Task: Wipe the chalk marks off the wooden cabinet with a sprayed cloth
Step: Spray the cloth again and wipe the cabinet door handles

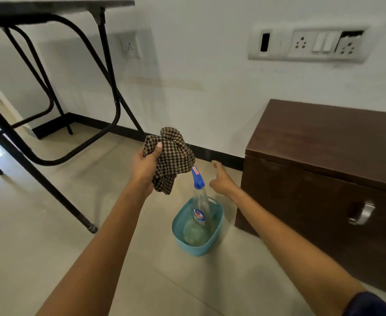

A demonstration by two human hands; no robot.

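1. Nearest my viewpoint are two bare forearms reaching out over the tiled floor (50, 236); a dark sleeve edge shows at the lower right.
2. At far left stands one folding table (57, 8) on black tube legs, well apart from the work.
3. My left hand (145, 165) is closed round one bunched checked cloth (172, 156), thumb pressed on top, held up in the air above and left of the spray bottle.
4. One clear spray bottle (200, 201) with a blue trigger head stands tilted in one teal plastic tub (180, 238) on the floor.
5. My right hand (220, 181) holds nothing, its fingers loosely spread just beside the blue nozzle; it is blurred, so I cannot say whether it touches it.
6. One dark wooden cabinet (324, 142) sits at right against the wall, with two metal handles (361, 213) partly in view. I can't make out any chalk marks from this angle.
7. Risks, as I judge them: the leaning bottle could tip out of the tub if I knock the nozzle; spray could miss the cloth and reach the two wall socket plates (308, 44).
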